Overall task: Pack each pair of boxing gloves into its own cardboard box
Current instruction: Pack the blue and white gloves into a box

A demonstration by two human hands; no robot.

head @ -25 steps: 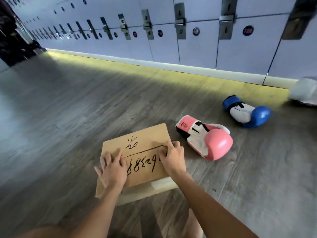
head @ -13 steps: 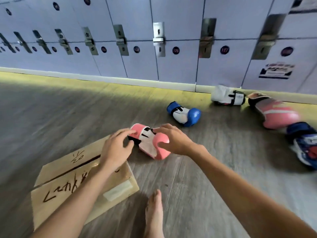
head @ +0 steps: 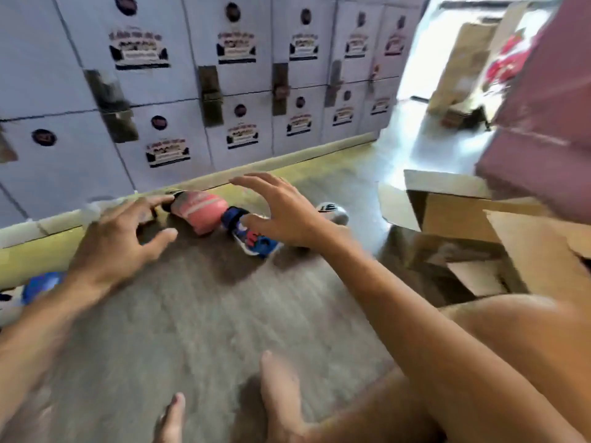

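A pink boxing glove [head: 200, 214] lies on the floor by the skirting of the lockers. A blue glove with red and white marks [head: 252, 238] lies just right of it. My left hand [head: 118, 238] hovers open in front of the pink glove, fingertips near its cuff. My right hand [head: 281, 209] is spread open above the blue glove and covers part of it. A white glove [head: 332, 212] peeks out behind my right hand. Another blue and white glove [head: 35, 289] lies at the left edge. An open cardboard box [head: 463, 238] stands at the right.
A wall of grey lockers [head: 198, 91] runs along the far side. A dark red box or panel [head: 543, 123] looms at the upper right, with more cardboard [head: 460, 65] behind it. My bare feet [head: 278, 391] and knee [head: 527, 330] are in the foreground on the wooden floor.
The view has swung right, away from the closed, written-on box. Both hands have left the first pink glove and now reach, open, toward the pink and blue gloves by the lockers.
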